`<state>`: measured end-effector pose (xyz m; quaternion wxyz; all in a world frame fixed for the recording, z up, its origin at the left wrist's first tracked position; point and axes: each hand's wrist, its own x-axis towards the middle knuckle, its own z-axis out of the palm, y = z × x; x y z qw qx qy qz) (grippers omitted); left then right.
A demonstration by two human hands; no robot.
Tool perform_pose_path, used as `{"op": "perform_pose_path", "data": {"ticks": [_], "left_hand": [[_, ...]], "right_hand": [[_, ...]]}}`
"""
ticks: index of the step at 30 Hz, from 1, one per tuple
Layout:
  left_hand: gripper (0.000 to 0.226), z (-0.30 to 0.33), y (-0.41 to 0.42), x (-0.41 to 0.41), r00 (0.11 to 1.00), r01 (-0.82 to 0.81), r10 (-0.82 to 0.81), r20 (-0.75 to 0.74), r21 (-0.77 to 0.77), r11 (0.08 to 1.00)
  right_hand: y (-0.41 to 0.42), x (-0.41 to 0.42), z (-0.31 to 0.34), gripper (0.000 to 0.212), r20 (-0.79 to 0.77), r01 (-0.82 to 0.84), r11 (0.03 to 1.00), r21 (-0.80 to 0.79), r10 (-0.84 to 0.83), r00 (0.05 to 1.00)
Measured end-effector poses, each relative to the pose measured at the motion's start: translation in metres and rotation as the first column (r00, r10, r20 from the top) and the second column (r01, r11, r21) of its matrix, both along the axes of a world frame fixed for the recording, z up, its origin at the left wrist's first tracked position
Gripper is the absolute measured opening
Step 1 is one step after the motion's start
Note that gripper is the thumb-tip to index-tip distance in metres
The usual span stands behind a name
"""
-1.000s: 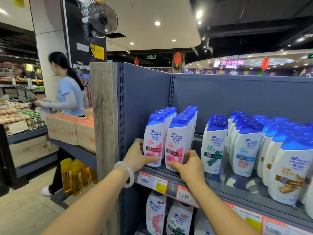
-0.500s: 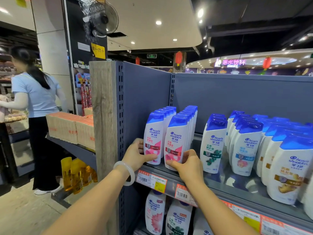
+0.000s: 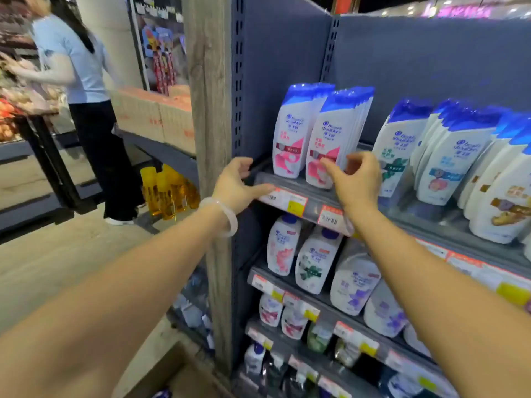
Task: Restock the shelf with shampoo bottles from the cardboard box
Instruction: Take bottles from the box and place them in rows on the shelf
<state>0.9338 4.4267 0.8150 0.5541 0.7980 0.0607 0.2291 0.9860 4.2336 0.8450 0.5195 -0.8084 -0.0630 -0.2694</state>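
Shelf (image 3: 301,186): grey metal, slotted uprights, paper price tags along the front lip. Shampoo bottles (image 3: 290,133): glossy white plastic, flattened and curved, blue caps, pink labels; 2 rows stand upright at the shelf's left end. Left hand (image 3: 238,185): fingers spread, empty, at the shelf edge just left of the bottles, apart from them. Right hand (image 3: 355,179): fingers loosely curled, empty, directly before the second row. Cardboard box (image 3: 172,374): brown, open, on the floor below.
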Motion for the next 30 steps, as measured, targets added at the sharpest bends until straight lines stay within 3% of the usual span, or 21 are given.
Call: {"op": "perform_pose_path", "data": {"ticks": [3, 5, 9, 15, 21, 26, 30], "left_hand": [[0.066, -0.013, 0.017, -0.029, 0.995, -0.031, 0.036, -0.096, 0.057, 0.998], [0.064, -0.027, 0.027, -0.046, 0.98, -0.011, 0.025, -0.195, 0.075, 0.997], [0.063, -0.069, 0.04, -0.079, 0.91, 0.07, 0.005, -0.415, 0.165, 0.984], [0.065, -0.157, 0.06, -0.14, 0.763, 0.11, -0.028, -0.646, 0.088, 0.99], [0.058, -0.248, 0.062, -0.194, 0.629, 0.124, -0.048, -0.776, 0.039, 0.992], [0.064, -0.328, 0.058, -0.225, 0.466, 0.233, -0.006, -0.885, 0.116, 0.965], [0.058, -0.39, 0.059, -0.239, 0.366, 0.272, -0.071, -0.928, 0.034, 0.962]], "right_hand": [[0.014, -0.03, -0.006, 0.027, 0.155, -0.059, 0.998, -0.021, 0.062, 0.986], [0.034, -0.052, -0.019, 0.025, 0.121, -0.146, 0.986, -0.079, 0.155, 0.981], [0.076, -0.102, -0.069, 0.035, -0.206, -0.372, 0.917, -0.144, 0.34, 0.918], [0.094, -0.167, -0.18, 0.042, -0.606, -0.502, 0.859, -0.102, 0.346, 0.716], [0.093, -0.21, -0.288, 0.046, -0.806, -0.505, 0.863, -0.012, 0.29, 0.515], [0.084, -0.238, -0.372, 0.045, -0.908, -0.457, 0.888, 0.044, 0.226, 0.352], [0.079, -0.257, -0.431, 0.044, -0.954, -0.374, 0.927, 0.036, 0.143, 0.263]]}}
